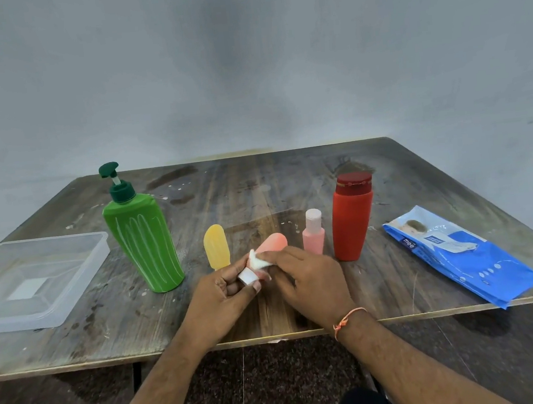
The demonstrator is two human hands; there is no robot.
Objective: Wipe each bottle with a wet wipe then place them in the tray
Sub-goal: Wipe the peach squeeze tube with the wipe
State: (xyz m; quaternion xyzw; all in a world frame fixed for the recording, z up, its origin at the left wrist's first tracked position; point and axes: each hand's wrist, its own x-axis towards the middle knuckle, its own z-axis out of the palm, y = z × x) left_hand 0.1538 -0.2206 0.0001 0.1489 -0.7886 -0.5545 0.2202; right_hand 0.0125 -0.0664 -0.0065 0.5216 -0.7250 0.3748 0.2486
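Low in the centre of the frame, our left hand (225, 291) grips a small peach tube (271, 244) by its white cap end, tilting the body away from us so its side is exposed. Our right hand (306, 280) is closed on a bunched white wet wipe (258, 263), pressing it against the tube, apparently mid-wipe. Behind the hands, four bottles stand upright on the worn wooden counter (257, 186): a tall green pump bottle (144, 241) at centre left, a small yellow tube (216, 247), a small pink bottle (313, 233) and a red bottle (352, 219) at centre right. They seem to be waiting their turn. The clear plastic tray (98, 242) at far left holds no bottles. The blue wipe pack (461, 253) lies at far right, close to our wiping hand.
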